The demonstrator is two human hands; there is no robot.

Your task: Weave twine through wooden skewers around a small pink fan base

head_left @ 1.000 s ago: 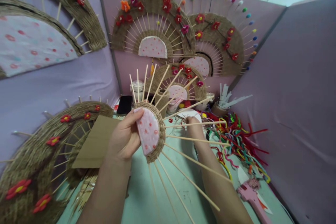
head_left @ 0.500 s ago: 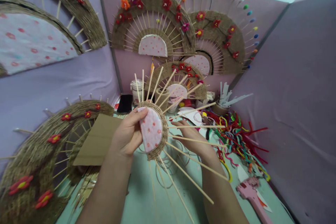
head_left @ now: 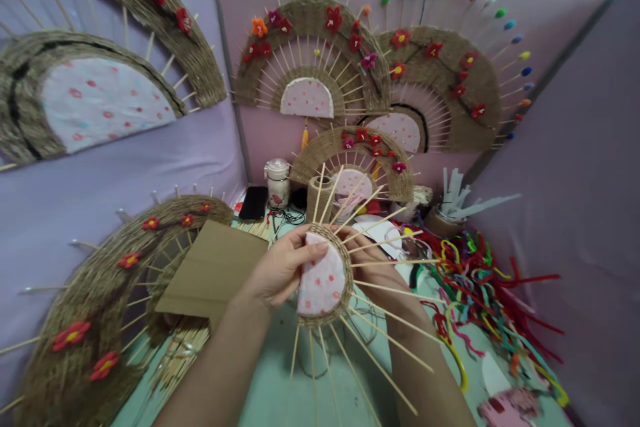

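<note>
My left hand [head_left: 285, 267] grips a half-round fan frame [head_left: 323, 283] by its straight edge, thumb on the pink-flowered white cloth and fingers behind it. A narrow band of woven twine [head_left: 349, 270] borders the cloth's curve. Thin wooden sticks [head_left: 393, 339] radiate outward from that band, upward, to the right and downward. Behind the sticks on the right, my right hand [head_left: 373, 261] reaches close to the band's back. Its fingertips are hidden by the frame, so what they hold does not show. Loose loops of twine [head_left: 320, 373] hang or lie below the frame.
A brown cardboard piece [head_left: 207, 273] lies left, over a bundle of sticks [head_left: 183, 353]. Behind stand a twine spool [head_left: 320, 199], a lidded jar [head_left: 277, 183] and a phone [head_left: 253, 203]. Colourful pipe cleaners [head_left: 480, 287] and a pink glue gun [head_left: 510, 408] are right. Finished fans [head_left: 313, 13] line the walls.
The view has shifted, and the frame with my left hand sits further right and slightly lower in it. My right hand has moved in closer behind the woven band.
</note>
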